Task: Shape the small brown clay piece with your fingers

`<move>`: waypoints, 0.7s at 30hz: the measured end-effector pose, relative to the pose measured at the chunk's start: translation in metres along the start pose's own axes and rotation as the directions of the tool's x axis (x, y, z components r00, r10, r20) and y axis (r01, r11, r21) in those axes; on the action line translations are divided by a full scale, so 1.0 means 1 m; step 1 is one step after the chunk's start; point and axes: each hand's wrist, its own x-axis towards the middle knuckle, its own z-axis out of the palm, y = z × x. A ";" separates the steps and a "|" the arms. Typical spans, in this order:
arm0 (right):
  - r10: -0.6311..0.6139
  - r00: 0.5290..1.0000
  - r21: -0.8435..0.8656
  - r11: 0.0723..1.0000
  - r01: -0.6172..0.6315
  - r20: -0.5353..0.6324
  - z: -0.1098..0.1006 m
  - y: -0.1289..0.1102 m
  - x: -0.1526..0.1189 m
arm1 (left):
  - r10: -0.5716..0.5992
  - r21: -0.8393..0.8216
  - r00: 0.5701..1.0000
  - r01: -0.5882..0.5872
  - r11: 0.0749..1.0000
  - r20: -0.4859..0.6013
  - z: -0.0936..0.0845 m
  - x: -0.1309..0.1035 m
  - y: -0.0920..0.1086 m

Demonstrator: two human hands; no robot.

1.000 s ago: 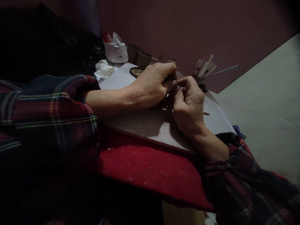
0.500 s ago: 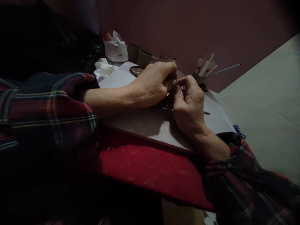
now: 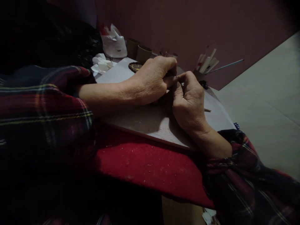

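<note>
My left hand (image 3: 150, 82) reaches in from the left over a white board (image 3: 140, 123), its fingers curled and closed. Thumb and index finger of my right hand (image 3: 188, 101) are pinched together, touching the left fingertips above the board. Whatever sits between the fingertips is too small and dark to make out. A dark patch beneath the hands is in shadow. Past the right hand a thin brown stick (image 3: 207, 110) pokes out over the board. Behind my left wrist lies a dark round piece with yellow marks (image 3: 134, 67).
Two dark cups (image 3: 143, 53) stand behind the board, beside a white plastic bag (image 3: 114, 45) and crumpled tissue (image 3: 102, 63). At the back right a holder carries sticks and brushes (image 3: 207, 64). Red cloth (image 3: 150, 165) with crumbs lies along the near edge.
The whole view has shifted slightly, so the board and hands appear a little higher. Both hands keep nearly the same pose, fingertips still together.
</note>
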 end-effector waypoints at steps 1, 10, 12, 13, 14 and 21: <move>-0.005 1.000 0.005 1.000 0.005 0.007 0.000 0.000 0.000 | 0.004 0.050 1.000 -0.005 0.999 0.019 0.000 0.000 0.000; 0.009 0.999 0.038 0.999 -0.011 0.046 -0.001 0.001 0.000 | 0.010 0.131 0.998 -0.018 0.991 0.062 -0.002 -0.001 0.003; 0.008 0.999 0.032 0.999 -0.009 0.042 -0.001 0.001 0.000 | 0.025 0.085 0.998 -0.030 0.996 0.063 -0.002 -0.001 0.002; 0.006 0.999 0.030 1.000 -0.007 0.040 -0.001 0.001 0.000 | 0.029 0.074 0.998 -0.033 0.997 0.060 -0.002 0.000 0.001; 0.005 0.999 0.030 1.000 -0.006 0.036 -0.001 0.001 0.000 | 0.028 0.078 0.998 -0.033 0.996 0.055 -0.002 0.000 0.001; 0.001 1.000 0.032 0.999 -0.002 0.029 -0.001 0.000 0.000 | -0.004 0.113 0.998 -0.004 0.994 0.065 -0.002 0.000 0.002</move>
